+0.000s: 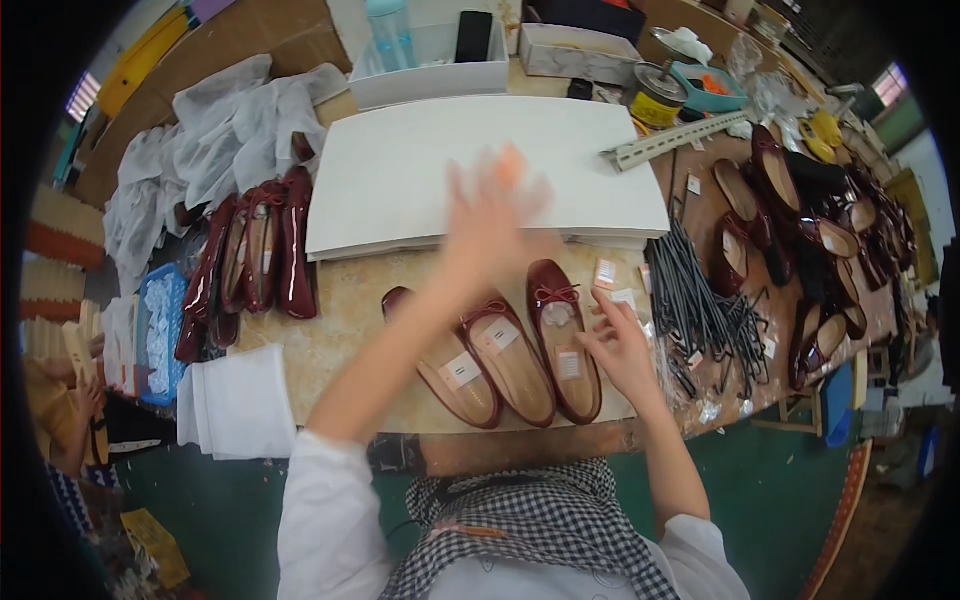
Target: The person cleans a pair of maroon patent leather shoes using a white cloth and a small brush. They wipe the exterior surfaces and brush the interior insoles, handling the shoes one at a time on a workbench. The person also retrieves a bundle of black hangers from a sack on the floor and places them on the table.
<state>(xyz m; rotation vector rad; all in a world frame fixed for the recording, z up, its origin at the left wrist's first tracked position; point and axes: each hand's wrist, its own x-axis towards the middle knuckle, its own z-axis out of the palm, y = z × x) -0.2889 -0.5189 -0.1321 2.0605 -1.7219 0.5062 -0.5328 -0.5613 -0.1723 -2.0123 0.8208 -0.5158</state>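
Sleeves (pixel 330 510) nearest, we cannot tell what our blurred left hand (pixel 495 210) grips, while our closer right hand (pixel 620 345), half-curled by a perhaps-pinched tag (pixel 605 273), is at the right rim of the row's rightmost shoe (pixel 566 338), toe away.

Three shoes (pixel 512 375) lie before a sheet stack (pixel 400 170), with more shoes (pixel 299 250) left and rods (pixel 695 300) right.

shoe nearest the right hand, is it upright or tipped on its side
Upright: the dark red shoe sits sole down, its opening facing up, showing the tan insole and a label inside.
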